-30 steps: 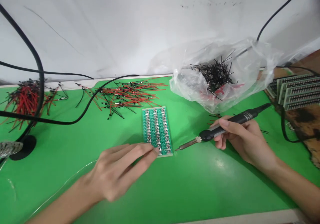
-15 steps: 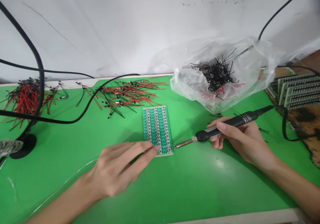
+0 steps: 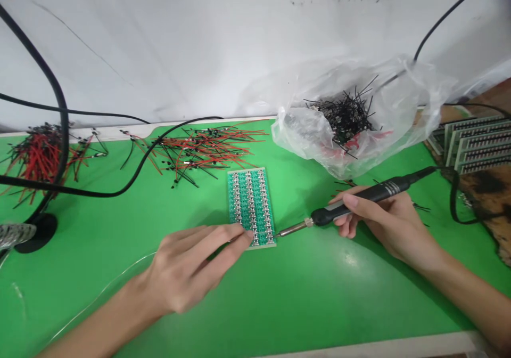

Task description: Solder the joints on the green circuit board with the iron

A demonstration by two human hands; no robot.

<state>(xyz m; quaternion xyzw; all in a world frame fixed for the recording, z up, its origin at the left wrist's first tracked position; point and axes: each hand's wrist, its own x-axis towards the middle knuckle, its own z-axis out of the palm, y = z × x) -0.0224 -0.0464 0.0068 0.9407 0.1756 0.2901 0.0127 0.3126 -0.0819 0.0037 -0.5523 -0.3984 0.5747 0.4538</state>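
A green circuit board panel [image 3: 243,198] with rows of small silvery parts lies on the green mat [image 3: 319,294]. My left hand [image 3: 203,262] reaches over its lower left part, thumb and fingertips pinched on a thin solder wire [image 3: 115,279] that trails back to the lower left. My right hand [image 3: 379,219] holds a black soldering iron [image 3: 359,201] like a pen. The iron's metal tip points left and meets the board's lower right edge, just right of my left fingertips.
Red and black wires [image 3: 207,145] lie behind the board, with another heap [image 3: 40,158] at far left. A plastic bag [image 3: 295,134] of black wires stands at the back right. Upright boards [image 3: 483,145] are at far right. Black cables [image 3: 131,185] cross the left side.
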